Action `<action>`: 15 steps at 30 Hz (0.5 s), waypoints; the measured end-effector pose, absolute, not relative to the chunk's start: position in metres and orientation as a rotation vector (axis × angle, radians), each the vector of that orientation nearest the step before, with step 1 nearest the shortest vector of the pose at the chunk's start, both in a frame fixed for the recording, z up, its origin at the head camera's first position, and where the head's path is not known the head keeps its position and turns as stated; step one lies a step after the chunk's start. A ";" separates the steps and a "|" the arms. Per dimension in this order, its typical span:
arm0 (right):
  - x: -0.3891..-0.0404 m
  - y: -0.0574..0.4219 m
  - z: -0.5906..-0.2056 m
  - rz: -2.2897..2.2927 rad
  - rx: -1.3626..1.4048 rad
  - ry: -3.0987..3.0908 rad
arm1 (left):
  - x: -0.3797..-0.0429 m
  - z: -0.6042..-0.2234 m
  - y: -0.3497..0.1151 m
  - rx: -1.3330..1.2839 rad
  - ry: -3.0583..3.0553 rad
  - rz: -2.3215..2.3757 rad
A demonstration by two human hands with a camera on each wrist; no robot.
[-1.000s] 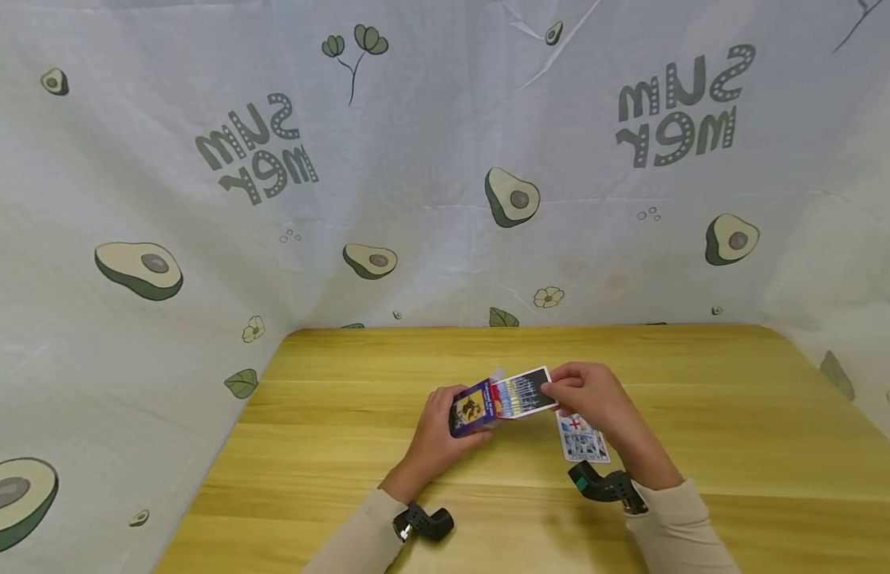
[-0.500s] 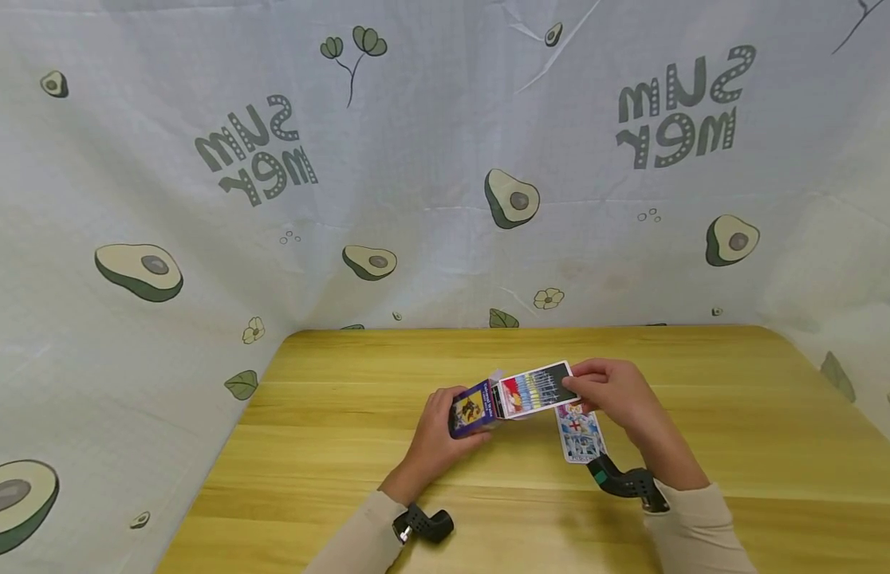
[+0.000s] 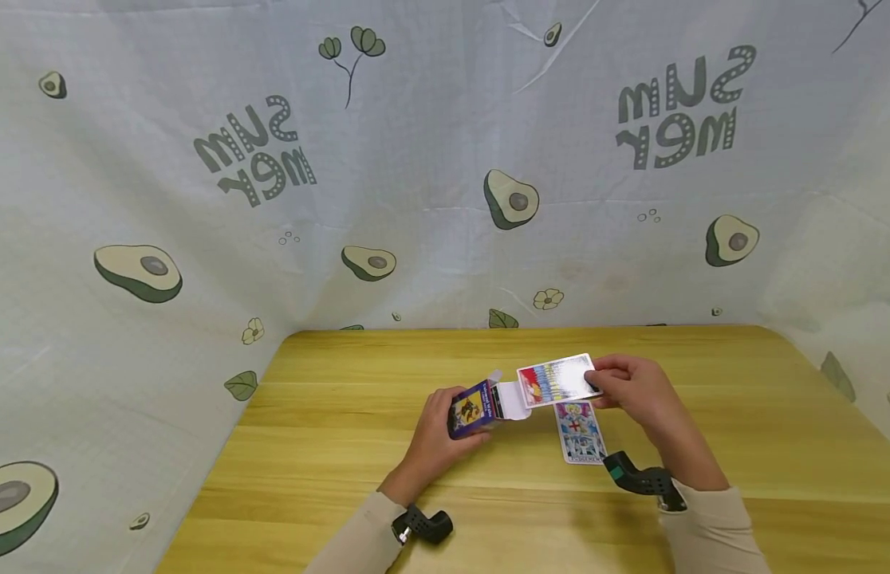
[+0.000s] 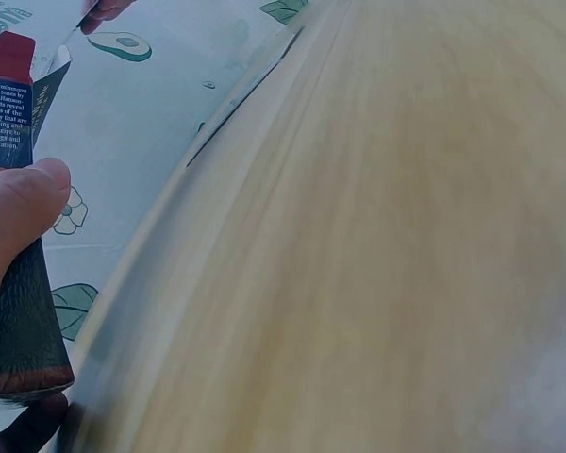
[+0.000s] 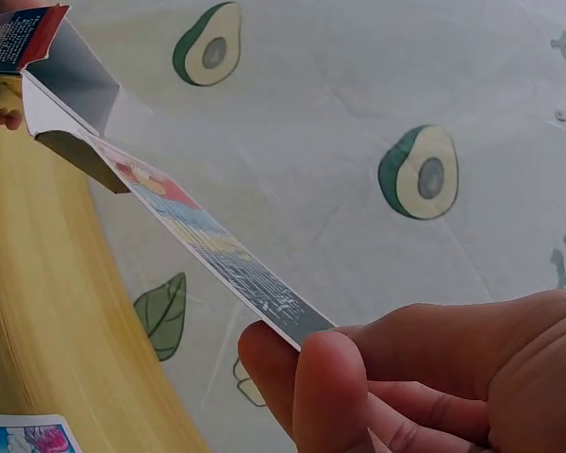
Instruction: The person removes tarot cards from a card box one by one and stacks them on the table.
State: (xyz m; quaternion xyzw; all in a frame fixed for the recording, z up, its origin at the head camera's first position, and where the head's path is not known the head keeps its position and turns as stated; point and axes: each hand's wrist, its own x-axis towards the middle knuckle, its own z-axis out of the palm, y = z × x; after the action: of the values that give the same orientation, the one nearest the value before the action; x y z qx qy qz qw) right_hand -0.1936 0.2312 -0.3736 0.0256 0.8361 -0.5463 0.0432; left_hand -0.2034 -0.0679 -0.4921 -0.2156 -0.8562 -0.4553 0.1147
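My left hand (image 3: pixel 441 426) grips a purple card box (image 3: pixel 470 408) with a yellow picture on its front, its white flap standing out at the opened end. In the left wrist view, the thumb (image 4: pixel 24 212) presses along the box's printed side (image 4: pixel 5 123). My right hand (image 3: pixel 632 391) pinches the end of a picture card (image 3: pixel 556 380) between thumb and fingers. That card lies just past the flap, tilted in the air, with a red, blue and dark design. Below it, another picture card (image 3: pixel 580 434) lies face up on the table, partly overlapped by the wrist camera in the head view.
The wooden table (image 3: pixel 330 446) runs back to a pale curtain (image 3: pixel 416 159) printed with avocados and lettering. A black camera (image 3: pixel 423 524) is strapped to the left wrist and another (image 3: pixel 642 478) to the right wrist.
My right hand has moved right, drawing the card out of the box until its far end came past the flap. The left hand and box have stayed in place.
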 end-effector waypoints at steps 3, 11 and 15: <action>-0.193 0.234 -0.375 -1.689 0.071 2.553 | -0.203 -0.492 -0.068 -0.629 -2.519 -1.338; -0.192 0.241 -0.380 -1.725 0.075 2.521 | -0.202 -0.491 -0.068 -0.609 -2.534 -1.361; -0.193 0.243 -0.381 -1.737 0.059 2.507 | -0.203 -0.492 -0.068 -0.608 -2.536 -1.354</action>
State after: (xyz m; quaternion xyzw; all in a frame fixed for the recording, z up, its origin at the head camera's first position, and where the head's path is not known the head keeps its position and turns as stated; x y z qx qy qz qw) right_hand -0.1929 0.2431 -0.3812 0.0195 0.8209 -0.5689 0.0456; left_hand -0.2029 -0.0680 -0.4916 -0.2060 -0.8586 -0.4583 0.1017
